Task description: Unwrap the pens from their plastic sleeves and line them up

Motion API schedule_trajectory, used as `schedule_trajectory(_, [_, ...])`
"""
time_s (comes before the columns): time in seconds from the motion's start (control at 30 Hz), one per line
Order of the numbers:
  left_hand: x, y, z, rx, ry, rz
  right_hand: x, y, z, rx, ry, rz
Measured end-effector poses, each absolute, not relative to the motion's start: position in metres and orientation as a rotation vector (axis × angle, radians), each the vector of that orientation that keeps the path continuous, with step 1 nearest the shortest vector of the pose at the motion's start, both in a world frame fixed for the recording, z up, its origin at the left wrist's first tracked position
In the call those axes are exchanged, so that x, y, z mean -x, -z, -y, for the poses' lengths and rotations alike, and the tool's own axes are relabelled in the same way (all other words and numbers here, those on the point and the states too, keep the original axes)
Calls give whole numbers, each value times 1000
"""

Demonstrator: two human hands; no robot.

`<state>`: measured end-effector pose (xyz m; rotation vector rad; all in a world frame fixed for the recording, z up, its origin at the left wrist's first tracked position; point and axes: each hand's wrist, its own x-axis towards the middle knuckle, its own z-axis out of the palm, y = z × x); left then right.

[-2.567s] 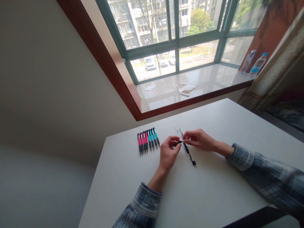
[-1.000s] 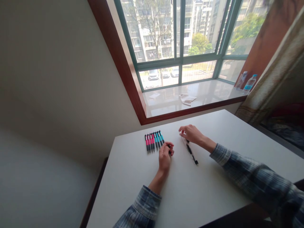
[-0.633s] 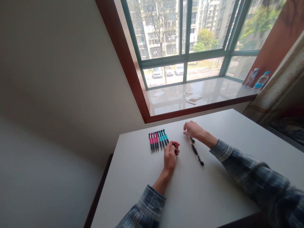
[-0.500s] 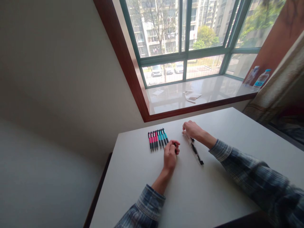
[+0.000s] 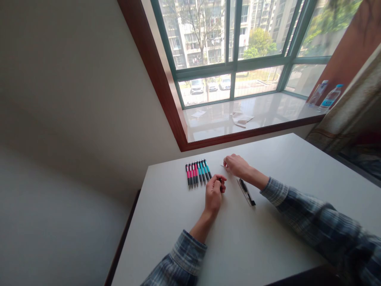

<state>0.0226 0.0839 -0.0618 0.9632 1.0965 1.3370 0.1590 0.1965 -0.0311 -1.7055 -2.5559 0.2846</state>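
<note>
Several pink and teal pens (image 5: 198,173) with black grips lie side by side on the white table (image 5: 166,230). Just right of the row, my left hand (image 5: 213,192) is closed on a small dark object, mostly hidden by the fingers. My right hand (image 5: 236,165) is farther back and to the right, its fingers pinched on a thin, pale piece whose tip sticks out to the left. Below my right hand lie black and clear pen parts (image 5: 247,192), slanting on the tabletop.
Behind the table is a window sill (image 5: 214,127) with a crumpled pale cloth (image 5: 241,118) on it. Two plastic bottles (image 5: 330,97) stand at its right end, beside a curtain (image 5: 357,87). A plain wall is on the left.
My right hand has moved slightly left, away from the pen parts, with the thin piece in its fingers. My left hand has hardly moved.
</note>
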Motion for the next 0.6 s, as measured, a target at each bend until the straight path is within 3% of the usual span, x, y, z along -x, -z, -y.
schedule_trajectory(0.6, [-23,59,-84,-1001,-1308,-1121,-159,35,-196,1588,-286,2602])
